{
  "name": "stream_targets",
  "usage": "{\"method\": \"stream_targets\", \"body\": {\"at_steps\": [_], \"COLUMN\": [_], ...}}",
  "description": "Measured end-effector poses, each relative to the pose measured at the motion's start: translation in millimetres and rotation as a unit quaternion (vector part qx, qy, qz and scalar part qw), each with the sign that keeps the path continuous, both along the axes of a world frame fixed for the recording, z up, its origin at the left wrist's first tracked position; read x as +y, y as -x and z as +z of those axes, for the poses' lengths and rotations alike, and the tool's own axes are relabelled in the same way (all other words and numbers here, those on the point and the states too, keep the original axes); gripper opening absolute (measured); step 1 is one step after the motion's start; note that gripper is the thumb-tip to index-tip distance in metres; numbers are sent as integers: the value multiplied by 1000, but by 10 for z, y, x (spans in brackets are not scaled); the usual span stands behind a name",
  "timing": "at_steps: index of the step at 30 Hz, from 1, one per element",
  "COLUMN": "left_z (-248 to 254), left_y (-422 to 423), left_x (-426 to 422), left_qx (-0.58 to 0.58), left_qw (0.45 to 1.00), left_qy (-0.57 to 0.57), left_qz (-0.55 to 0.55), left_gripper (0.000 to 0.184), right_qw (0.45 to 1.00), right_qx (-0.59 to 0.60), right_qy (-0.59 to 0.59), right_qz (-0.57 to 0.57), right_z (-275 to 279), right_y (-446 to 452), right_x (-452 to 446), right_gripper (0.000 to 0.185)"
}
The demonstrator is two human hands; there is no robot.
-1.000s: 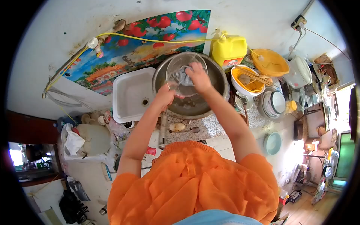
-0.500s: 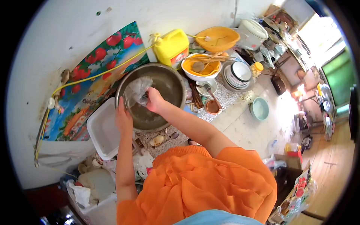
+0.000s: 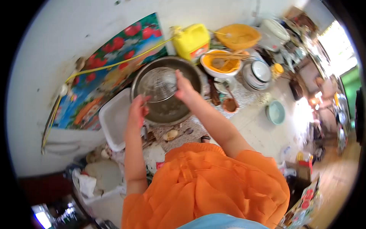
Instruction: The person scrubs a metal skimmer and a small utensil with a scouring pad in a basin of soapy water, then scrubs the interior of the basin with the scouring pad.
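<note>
A clear ridged bowl (image 3: 162,84) is tilted over the large metal basin (image 3: 134,91), which has cloudy water in it. My right hand (image 3: 183,88) grips the bowl's right edge, fingers partly hidden behind it. At the lower left rim, my left hand (image 3: 137,110) has its fingers bent against the bowl, blurred by motion. Left of the basin, under my left forearm, lies a white rectangular tub (image 3: 111,114).
Behind the basin stand a yellow jug (image 3: 191,41) and a yellow basket (image 3: 238,36). To the right are a white bowl with an orange strainer (image 3: 221,63), stacked bowls (image 3: 256,76) and a brown cup (image 3: 230,105). A pale green basin (image 3: 275,112) rests on the floor.
The clear bowl has turned so its ridged side shows, spread between both hands. My left hand has come off the basin's rim to the bowl. The camera view has shifted.
</note>
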State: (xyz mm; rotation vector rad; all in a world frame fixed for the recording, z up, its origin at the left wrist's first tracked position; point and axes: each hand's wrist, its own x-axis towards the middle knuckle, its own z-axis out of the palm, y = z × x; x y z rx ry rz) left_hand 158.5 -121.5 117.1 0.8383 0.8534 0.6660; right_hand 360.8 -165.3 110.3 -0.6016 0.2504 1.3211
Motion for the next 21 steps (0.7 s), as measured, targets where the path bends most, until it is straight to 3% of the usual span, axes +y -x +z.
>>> {"method": "stream_targets", "body": {"at_steps": [2, 4, 5, 6, 7, 9, 12, 13, 14, 15, 17, 18, 20, 21], "left_z": [133, 75, 100, 145, 187, 230, 128, 68, 8, -68, -198, 29, -31, -63], "left_y": [-32, -76, -70, -72, -74, -55, -2, -47, -111, -164, -230, -234, -195, -160], "left_x": [-69, -63, -87, -111, -142, -137, -78, -85, -93, -124, -255, -387, -400, -389], "left_qx": [47, 36, 55, 73, 91, 75, 134, 169, 201, 236, 299, 304, 246, 218], "left_qw": [994, 990, 987, 984, 979, 979, 964, 951, 937, 902, 810, 854, 896, 914], "left_qy": [-66, -124, -143, -162, -179, -190, -227, -253, -280, -357, -500, -422, -370, -343], "left_qz": [-74, -56, -45, -34, -24, 12, 40, 46, 51, 60, 75, 27, 9, -1], "left_gripper": [24, 16, 15, 15, 14, 13, 13, 13, 13, 13, 14, 13, 12, 12], "right_qw": [998, 984, 970, 961, 912, 847, 608, 585, 585, 557, 387, 483, 657, 628], "right_qx": [-41, -150, -193, -256, -378, -512, -780, -799, -807, -817, -911, -868, -751, -776], "right_qy": [1, 89, 146, 107, 150, 134, 104, 28, 20, -43, 8, -6, -36, -51], "right_qz": [38, 30, 10, -18, -60, -56, -105, -140, -76, -143, -138, -114, -58, -42], "right_z": [-127, -38, -261, -653, -610, -431, 45, 140, 140, 192, 347, 250, -41, -38], "right_y": [-11, -31, -116, -253, -288, -369, 46, 270, 476, 701, 770, 641, 297, 327], "right_x": [62, 8, 91, 198, 169, 56, -124, -177, -224, -231, -206, -82, 269, 259], "right_gripper": [42, 48, 48, 44, 36, 26, 16, 13, 17, 24, 30, 33, 39, 41]}}
